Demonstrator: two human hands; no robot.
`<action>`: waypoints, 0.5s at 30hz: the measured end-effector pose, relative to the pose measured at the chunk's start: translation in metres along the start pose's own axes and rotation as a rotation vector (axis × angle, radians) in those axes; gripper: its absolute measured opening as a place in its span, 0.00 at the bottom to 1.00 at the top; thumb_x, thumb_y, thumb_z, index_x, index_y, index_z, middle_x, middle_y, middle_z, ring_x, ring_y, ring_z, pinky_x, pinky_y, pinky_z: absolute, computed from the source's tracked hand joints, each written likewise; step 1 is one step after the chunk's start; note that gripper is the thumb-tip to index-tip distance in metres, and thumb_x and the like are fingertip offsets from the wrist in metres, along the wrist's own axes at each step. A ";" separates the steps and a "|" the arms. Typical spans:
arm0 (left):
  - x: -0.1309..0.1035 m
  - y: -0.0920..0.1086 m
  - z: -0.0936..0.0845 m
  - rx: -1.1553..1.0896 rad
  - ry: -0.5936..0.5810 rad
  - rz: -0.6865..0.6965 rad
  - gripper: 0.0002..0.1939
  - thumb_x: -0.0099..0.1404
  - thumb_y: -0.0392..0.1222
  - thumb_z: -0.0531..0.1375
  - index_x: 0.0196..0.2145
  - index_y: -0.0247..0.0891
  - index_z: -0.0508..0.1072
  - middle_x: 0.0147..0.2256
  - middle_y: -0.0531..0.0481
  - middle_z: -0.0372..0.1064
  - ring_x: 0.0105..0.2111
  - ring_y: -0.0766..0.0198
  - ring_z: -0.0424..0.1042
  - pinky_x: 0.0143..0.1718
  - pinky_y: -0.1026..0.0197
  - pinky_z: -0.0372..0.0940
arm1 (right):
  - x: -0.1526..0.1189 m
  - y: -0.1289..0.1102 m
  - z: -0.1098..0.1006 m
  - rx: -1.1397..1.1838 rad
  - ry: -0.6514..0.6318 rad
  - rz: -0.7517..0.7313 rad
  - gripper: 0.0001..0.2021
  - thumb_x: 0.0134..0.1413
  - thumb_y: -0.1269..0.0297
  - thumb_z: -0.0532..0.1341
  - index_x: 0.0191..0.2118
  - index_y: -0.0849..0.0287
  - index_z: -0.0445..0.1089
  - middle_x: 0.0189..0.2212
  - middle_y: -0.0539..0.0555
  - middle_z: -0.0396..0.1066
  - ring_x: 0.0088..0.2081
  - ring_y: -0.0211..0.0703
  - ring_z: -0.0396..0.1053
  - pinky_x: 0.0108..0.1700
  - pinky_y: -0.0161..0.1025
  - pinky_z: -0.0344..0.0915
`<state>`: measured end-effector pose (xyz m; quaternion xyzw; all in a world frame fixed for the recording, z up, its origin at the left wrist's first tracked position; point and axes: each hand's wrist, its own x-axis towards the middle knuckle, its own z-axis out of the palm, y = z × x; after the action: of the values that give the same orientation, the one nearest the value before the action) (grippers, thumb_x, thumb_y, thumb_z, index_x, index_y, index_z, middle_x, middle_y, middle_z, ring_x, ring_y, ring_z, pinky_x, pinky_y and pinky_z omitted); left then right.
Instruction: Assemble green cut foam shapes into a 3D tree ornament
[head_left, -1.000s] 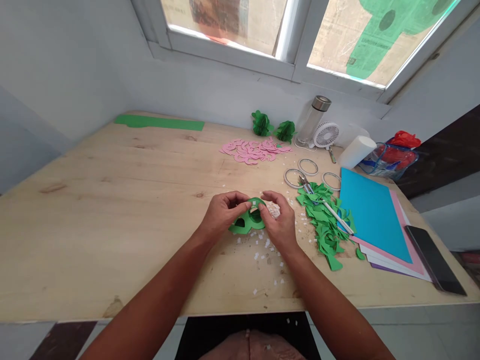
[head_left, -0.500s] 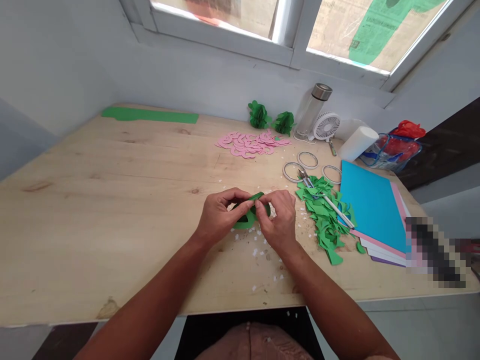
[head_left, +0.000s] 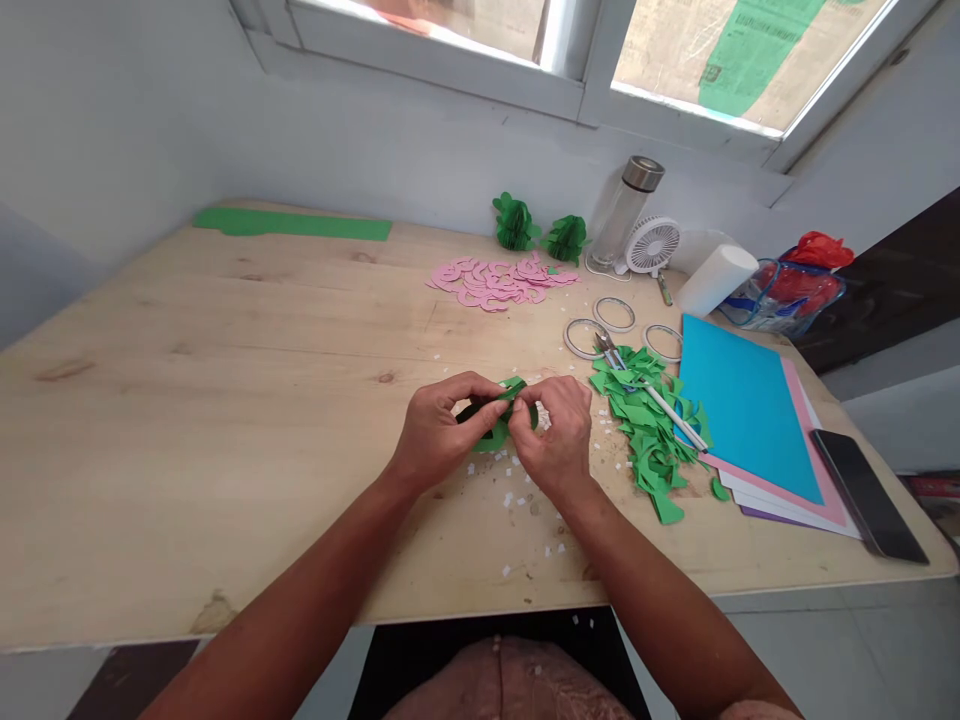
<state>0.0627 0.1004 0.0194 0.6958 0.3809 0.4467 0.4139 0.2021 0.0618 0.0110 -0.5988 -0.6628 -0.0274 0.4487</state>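
Near the front middle of the wooden table, my left hand (head_left: 444, 425) pinches a green paper piece (head_left: 491, 438) between thumb and fingers. My right hand (head_left: 556, 425) pinches the same piece from the other side, with its thumb and index finger close to the left fingertips. The paper is curved and folded, dark green in its shaded parts, and partly covered by my fingers. Small white paper bits (head_left: 510, 498) lie scattered on the table around and below my hands.
Right of my hands are green scraps (head_left: 649, 440), tape rings (head_left: 615, 314), a pen, coloured sheets (head_left: 750, 400) and a phone (head_left: 870, 495). Behind are pink cutouts (head_left: 491, 283), green paper shapes (head_left: 514, 223), a bottle (head_left: 626, 215), a fan (head_left: 652, 245) and a green strip (head_left: 300, 224).
The green paper has shifted slightly between my fingers, and more of its upper edge shows. Both hands keep their pinch. The view has moved a little.
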 end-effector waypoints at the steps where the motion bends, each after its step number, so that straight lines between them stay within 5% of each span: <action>1: 0.000 -0.001 0.000 -0.012 0.000 -0.007 0.05 0.56 0.41 0.62 0.28 0.37 0.76 0.27 0.51 0.72 0.27 0.65 0.68 0.31 0.63 0.64 | 0.000 0.000 0.000 0.000 0.001 -0.001 0.06 0.51 0.71 0.57 0.26 0.56 0.62 0.23 0.49 0.66 0.32 0.43 0.62 0.42 0.43 0.54; 9: 0.000 -0.003 0.001 -0.069 0.022 -0.106 0.08 0.55 0.44 0.63 0.29 0.37 0.76 0.27 0.51 0.72 0.27 0.65 0.68 0.28 0.63 0.64 | 0.001 -0.002 -0.001 0.045 -0.029 0.029 0.05 0.52 0.69 0.56 0.27 0.56 0.64 0.25 0.50 0.68 0.33 0.43 0.63 0.43 0.44 0.54; 15: -0.001 -0.001 0.003 0.120 0.070 0.037 0.06 0.58 0.42 0.61 0.31 0.39 0.75 0.30 0.50 0.74 0.29 0.63 0.70 0.34 0.62 0.66 | 0.000 -0.001 0.000 0.056 -0.042 0.037 0.04 0.53 0.68 0.57 0.28 0.56 0.65 0.26 0.50 0.69 0.34 0.43 0.64 0.44 0.44 0.54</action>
<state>0.0645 0.0994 0.0171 0.7102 0.4084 0.4544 0.3496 0.2012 0.0613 0.0120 -0.5987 -0.6612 0.0121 0.4518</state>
